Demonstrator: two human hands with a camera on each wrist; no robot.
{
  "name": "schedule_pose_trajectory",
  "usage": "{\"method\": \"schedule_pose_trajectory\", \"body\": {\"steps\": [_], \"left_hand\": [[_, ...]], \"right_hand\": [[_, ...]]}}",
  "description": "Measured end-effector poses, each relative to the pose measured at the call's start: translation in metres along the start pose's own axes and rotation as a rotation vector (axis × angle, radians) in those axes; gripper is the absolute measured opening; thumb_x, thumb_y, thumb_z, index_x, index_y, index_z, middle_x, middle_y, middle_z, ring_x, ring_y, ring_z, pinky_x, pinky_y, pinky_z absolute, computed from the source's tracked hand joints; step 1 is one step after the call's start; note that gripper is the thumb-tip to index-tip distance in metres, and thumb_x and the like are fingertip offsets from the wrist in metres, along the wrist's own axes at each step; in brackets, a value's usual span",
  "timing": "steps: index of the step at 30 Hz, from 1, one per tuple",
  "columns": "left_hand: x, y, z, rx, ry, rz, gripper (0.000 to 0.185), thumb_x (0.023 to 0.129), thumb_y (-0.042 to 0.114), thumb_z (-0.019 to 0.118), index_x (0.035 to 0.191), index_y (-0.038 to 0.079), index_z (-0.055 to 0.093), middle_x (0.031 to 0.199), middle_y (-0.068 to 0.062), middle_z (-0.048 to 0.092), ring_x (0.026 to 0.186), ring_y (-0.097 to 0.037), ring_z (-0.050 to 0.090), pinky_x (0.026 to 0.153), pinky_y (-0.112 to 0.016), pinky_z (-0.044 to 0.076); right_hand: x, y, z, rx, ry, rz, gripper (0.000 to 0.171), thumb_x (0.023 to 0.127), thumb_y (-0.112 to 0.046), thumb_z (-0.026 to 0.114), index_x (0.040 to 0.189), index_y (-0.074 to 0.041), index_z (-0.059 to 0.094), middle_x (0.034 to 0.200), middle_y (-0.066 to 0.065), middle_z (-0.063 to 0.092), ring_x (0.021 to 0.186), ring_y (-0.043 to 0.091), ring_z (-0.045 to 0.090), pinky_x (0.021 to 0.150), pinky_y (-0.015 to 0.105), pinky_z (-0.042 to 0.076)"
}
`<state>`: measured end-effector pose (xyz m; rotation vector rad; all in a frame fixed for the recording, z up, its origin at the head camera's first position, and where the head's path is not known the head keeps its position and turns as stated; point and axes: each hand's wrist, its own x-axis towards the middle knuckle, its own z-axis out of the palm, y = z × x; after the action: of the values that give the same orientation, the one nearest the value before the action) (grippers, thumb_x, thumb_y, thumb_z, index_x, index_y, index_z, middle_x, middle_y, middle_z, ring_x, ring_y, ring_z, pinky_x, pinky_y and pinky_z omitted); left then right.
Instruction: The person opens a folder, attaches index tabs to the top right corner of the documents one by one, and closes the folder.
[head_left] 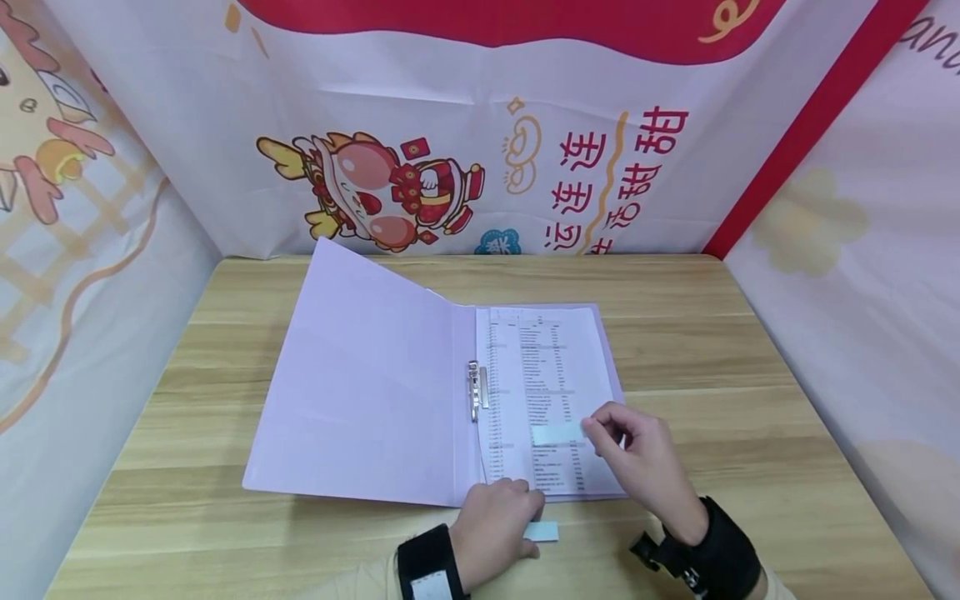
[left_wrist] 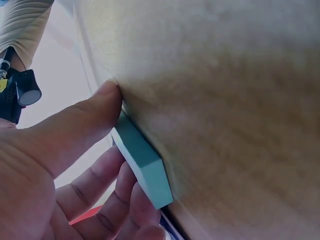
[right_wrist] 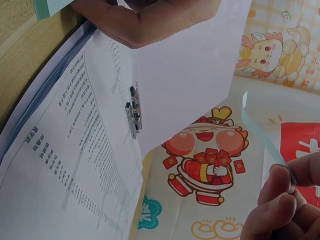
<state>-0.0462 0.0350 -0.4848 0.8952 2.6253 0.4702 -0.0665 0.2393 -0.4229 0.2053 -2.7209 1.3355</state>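
Hands: right grip [head_left: 626, 442] pinches a sticky note [head_left: 557, 433]; left grip [head_left: 495, 529] holds the note pad [head_left: 542, 532]; sheet print unreadable.

Wooden table [head_left: 750, 400] — open folder [head_left: 360, 392], note pad [head_left: 542, 532].

Backdrop [head_left: 600, 179] w/ red Chinese chars 连连, 甜甜, 运 legible; sheet [head_left: 547, 392] in folder [head_left: 360, 392] has printed list, too small to read.

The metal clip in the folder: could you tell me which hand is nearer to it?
Left. The left hand rests just below the metal clip at the folder's bottom edge; the right hand is farther right, over the printed sheet.
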Motion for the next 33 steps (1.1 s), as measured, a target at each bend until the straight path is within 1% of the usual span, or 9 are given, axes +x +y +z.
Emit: {"method": "schedule_pose_trajectory", "body": {"steps": [6, 8, 10, 12, 15, 20, 24, 27, 33], "left_hand": [[-0.001, 0.000, 0.000, 0.013, 0.014, -0.003, 0.032, 0.073, 0.046, 0.089, 0.084, 0.023, 0.069, 0.073, 0.012, 0.056, 0.065, -0.003, 0.048, 0.052, -0.023, 0.037], [-0.003, 0.000, -0.001, 0.017, 0.045, 0.002, 0.034, 0.074, 0.051, 0.086, 0.083, 0.023, 0.069, 0.072, 0.012, 0.056, 0.063, -0.003, 0.048, 0.051, -0.023, 0.036], [-0.005, 0.000, -0.004, 0.019, 0.095, 0.012, 0.036, 0.076, 0.055, 0.083, 0.084, 0.023, 0.069, 0.072, 0.012, 0.057, 0.063, -0.003, 0.050, 0.051, -0.023, 0.035], [-0.007, 0.000, -0.011, 0.016, 0.150, 0.020, 0.036, 0.078, 0.056, 0.082, 0.087, 0.022, 0.071, 0.072, 0.012, 0.059, 0.063, -0.004, 0.052, 0.050, -0.023, 0.036], [-0.006, 0.002, -0.029, -0.018, 0.204, 0.020, 0.032, 0.083, 0.049, 0.080, 0.094, 0.019, 0.075, 0.075, 0.010, 0.063, 0.064, -0.004, 0.056, 0.050, -0.022, 0.038], [0.005, 0.003, -0.067, -0.084, 0.244, -0.005, 0.024, 0.091, 0.035, 0.077, 0.105, 0.016, 0.076, 0.086, 0.003, 0.071, 0.068, -0.005, 0.059, 0.051, -0.020, 0.042], [0.018, 0.006, -0.096, -0.089, 0.304, -0.011, 0.021, 0.095, 0.033, 0.074, 0.108, 0.016, 0.076, 0.095, 0.000, 0.074, 0.076, -0.009, 0.065, 0.053, -0.020, 0.044], [0.029, 0.010, -0.114, -0.087, 0.348, -0.012, 0.020, 0.097, 0.031, 0.071, 0.109, 0.016, 0.076, 0.098, 0.000, 0.074, 0.077, -0.009, 0.065, 0.054, -0.020, 0.045], [0.054, 0.010, -0.140, -0.075, 0.424, -0.071, 0.016, 0.100, 0.026, 0.067, 0.108, 0.015, 0.076, 0.096, 0.001, 0.074, 0.073, -0.008, 0.060, 0.054, -0.021, 0.046]], "right_hand": [[0.001, 0.002, -0.002, -0.006, -0.016, 0.022, 0.019, 0.099, -0.012, 0.068, 0.079, -0.015, 0.068, 0.067, -0.006, 0.055, 0.063, 0.013, 0.050, 0.057, 0.025, 0.040], [0.002, 0.003, -0.003, -0.013, -0.020, 0.027, 0.018, 0.099, -0.013, 0.067, 0.081, -0.014, 0.069, 0.068, -0.005, 0.055, 0.062, 0.013, 0.050, 0.057, 0.025, 0.040], [0.004, 0.005, -0.005, -0.017, -0.017, 0.027, 0.017, 0.100, -0.012, 0.066, 0.083, -0.013, 0.069, 0.068, -0.005, 0.056, 0.062, 0.013, 0.050, 0.056, 0.025, 0.040], [0.006, 0.007, -0.007, -0.022, -0.006, 0.022, 0.016, 0.100, -0.011, 0.065, 0.084, -0.012, 0.069, 0.067, -0.004, 0.056, 0.060, 0.014, 0.049, 0.054, 0.025, 0.040], [0.011, 0.011, -0.011, -0.034, 0.013, 0.017, 0.016, 0.101, -0.010, 0.064, 0.085, -0.010, 0.068, 0.067, -0.003, 0.057, 0.060, 0.015, 0.049, 0.054, 0.025, 0.039], [0.020, 0.018, -0.018, -0.045, 0.026, 0.043, 0.017, 0.102, -0.015, 0.063, 0.090, -0.005, 0.068, 0.070, 0.001, 0.061, 0.061, 0.016, 0.053, 0.054, 0.025, 0.041], [0.030, 0.025, -0.024, -0.035, 0.048, 0.072, 0.020, 0.103, -0.018, 0.061, 0.093, -0.002, 0.067, 0.073, 0.006, 0.064, 0.060, 0.018, 0.056, 0.053, 0.025, 0.045], [0.038, 0.029, -0.029, -0.028, 0.064, 0.087, 0.022, 0.104, -0.020, 0.060, 0.092, -0.002, 0.064, 0.076, 0.009, 0.065, 0.061, 0.018, 0.057, 0.052, 0.025, 0.046], [0.054, 0.036, -0.035, 0.017, 0.071, 0.100, 0.026, 0.105, -0.023, 0.058, 0.095, 0.000, 0.062, 0.081, 0.014, 0.066, 0.063, 0.021, 0.057, 0.051, 0.026, 0.045]]}}
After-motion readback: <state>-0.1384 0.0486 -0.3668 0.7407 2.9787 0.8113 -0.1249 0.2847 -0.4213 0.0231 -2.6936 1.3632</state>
